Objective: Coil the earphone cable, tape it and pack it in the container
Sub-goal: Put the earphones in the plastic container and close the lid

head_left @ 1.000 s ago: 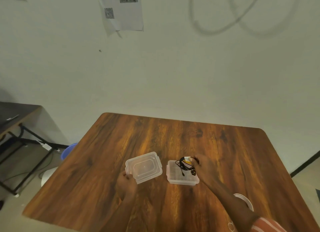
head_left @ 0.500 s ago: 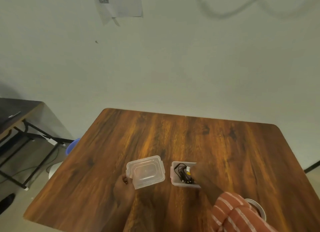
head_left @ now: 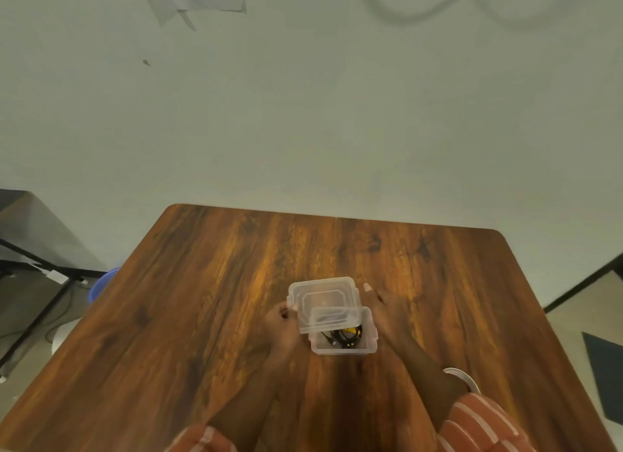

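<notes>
A small clear plastic container stands on the wooden table. Inside lies the coiled black earphone cable with a bit of yellow tape on it. My left hand holds the clear lid by its left edge, tilted over the far half of the container. My right hand rests against the container's right side with fingers stretched out, empty.
A white tape roll lies on the table behind my right forearm. Left of the table stand a black-framed desk and a blue bucket on the floor. A wall rises behind the table's far edge.
My left hand has carried the lid rightward over the container. My right hand has let go of the cable, left the box and moved to its right side.
</notes>
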Motion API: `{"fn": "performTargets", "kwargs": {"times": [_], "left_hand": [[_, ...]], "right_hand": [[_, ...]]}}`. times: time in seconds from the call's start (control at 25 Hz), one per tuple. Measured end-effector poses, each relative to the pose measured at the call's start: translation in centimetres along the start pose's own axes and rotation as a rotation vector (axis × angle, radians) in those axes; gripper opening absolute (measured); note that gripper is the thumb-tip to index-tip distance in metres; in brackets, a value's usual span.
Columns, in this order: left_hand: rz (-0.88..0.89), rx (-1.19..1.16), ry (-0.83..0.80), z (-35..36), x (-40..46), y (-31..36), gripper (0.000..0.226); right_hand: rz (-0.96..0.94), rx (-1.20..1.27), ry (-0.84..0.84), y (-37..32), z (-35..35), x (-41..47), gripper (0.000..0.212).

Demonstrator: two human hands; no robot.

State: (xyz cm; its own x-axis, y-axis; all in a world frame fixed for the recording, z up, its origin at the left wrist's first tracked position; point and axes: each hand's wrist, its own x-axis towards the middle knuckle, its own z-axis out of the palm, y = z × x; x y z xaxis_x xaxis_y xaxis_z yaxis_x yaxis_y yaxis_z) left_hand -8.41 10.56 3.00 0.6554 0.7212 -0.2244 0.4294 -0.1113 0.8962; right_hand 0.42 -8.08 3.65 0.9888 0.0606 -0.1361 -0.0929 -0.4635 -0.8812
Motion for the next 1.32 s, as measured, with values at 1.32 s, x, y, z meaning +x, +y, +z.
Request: {"fn": "performTargets", "kwargs": {"times": [1.32], "left_hand": [[-0.206,0.208,-0.177,4.4,0.8,-3.6,0.029]], "right_hand": [[0.57,0.348,0.02,7.9,1.0,-2.1,0.019]]}}
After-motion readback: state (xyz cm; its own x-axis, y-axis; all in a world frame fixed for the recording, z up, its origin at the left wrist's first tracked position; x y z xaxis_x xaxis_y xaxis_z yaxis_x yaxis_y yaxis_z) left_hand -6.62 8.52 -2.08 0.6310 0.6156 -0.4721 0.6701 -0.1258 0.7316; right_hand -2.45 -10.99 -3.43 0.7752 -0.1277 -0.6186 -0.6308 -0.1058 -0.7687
